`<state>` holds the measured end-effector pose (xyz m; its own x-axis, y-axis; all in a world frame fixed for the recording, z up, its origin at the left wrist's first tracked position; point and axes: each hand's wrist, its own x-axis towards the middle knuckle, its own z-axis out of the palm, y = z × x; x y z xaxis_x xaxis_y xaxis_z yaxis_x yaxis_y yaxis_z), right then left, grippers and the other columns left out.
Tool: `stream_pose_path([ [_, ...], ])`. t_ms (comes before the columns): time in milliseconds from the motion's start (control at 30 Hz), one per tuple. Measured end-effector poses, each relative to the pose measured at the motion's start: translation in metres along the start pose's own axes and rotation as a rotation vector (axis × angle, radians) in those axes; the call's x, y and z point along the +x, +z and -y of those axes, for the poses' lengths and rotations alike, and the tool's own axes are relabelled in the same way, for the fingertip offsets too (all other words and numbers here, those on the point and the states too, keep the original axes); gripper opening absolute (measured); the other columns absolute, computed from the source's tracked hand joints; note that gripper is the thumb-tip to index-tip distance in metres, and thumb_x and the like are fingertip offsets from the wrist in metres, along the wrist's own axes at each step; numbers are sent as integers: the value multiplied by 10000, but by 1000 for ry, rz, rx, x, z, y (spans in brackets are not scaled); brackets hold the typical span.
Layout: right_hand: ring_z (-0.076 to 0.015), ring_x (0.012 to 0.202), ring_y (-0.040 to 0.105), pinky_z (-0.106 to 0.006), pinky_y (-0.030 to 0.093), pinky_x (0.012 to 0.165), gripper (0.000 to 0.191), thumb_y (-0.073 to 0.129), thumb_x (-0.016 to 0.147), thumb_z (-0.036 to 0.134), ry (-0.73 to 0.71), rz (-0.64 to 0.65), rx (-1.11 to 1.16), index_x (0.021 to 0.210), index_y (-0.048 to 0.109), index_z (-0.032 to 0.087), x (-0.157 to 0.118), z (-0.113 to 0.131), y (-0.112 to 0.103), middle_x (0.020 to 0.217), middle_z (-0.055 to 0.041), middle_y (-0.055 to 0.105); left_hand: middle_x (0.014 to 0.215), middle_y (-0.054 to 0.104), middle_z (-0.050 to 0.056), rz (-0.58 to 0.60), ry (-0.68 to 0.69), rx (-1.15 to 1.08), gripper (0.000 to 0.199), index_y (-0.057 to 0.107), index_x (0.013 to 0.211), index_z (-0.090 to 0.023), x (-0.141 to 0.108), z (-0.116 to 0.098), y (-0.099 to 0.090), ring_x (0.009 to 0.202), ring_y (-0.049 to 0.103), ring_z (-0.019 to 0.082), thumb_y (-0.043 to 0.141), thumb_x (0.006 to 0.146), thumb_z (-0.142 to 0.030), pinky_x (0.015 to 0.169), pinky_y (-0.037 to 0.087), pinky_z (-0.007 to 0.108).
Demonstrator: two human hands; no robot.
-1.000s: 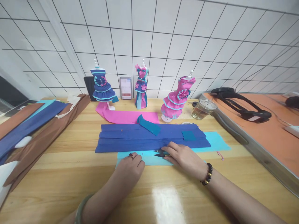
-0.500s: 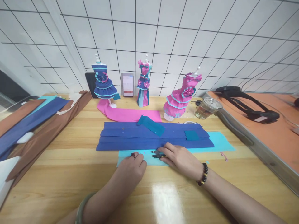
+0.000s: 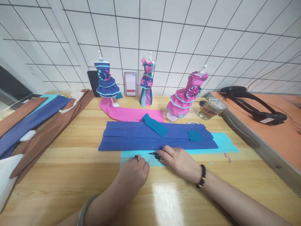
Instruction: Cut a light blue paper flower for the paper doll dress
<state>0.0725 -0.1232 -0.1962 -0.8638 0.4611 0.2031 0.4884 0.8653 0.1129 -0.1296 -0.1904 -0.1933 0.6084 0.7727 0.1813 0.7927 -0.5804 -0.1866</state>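
While the left hand curled over the light-blue sheet, its pinch impossible to tell, that sheet lay partly under dark-blue fabric; the dark snips, clamped in the fingers of the right hand, called for taut material and blades clear of fingertips.

This seems to be a small workshop for handicraft; whether it belongs to a home or to a shop, I cannot tell. A wooden table stands at a wall of white tiles with dark lines (such a wall could also suit a kitchen). The character of craft comes from three small dress forms, which wear blue and pink dresses, and from the dark blue sheets, the light blue sheet and the brown strip laid on the wood. A phone and a lidded cup share this table.
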Motion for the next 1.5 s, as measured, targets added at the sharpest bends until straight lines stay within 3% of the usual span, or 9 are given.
stream_pose_path([
  [333, -124, 624, 533, -252, 384, 532, 270, 350, 899, 279, -17, 12, -2, 1067, 512, 144, 0, 1, 0, 813, -54, 557, 512, 509, 49, -138, -33, 48, 206, 455, 566, -138, 0, -6, 7, 496, 498, 175, 398, 663, 35, 501, 380, 299],
  [700, -121, 625, 534, -246, 385, 542, 258, 351, 899, 271, -42, 12, -3, 1051, 518, 147, 1, -1, 3, 796, -51, 557, 458, 480, 28, -203, -69, 88, 261, 433, 518, -138, 1, -10, 4, 447, 471, 154, 385, 665, 72, 510, 318, 295],
  [1500, -122, 617, 531, -251, 394, 549, 252, 341, 902, 251, -69, 6, 16, 1043, 519, 140, -1, -3, 6, 786, -49, 560, 505, 539, 58, 6, -72, -1, 182, 485, 591, -115, -2, -16, 0, 454, 529, 179, 423, 653, 44, 447, 358, 276],
])
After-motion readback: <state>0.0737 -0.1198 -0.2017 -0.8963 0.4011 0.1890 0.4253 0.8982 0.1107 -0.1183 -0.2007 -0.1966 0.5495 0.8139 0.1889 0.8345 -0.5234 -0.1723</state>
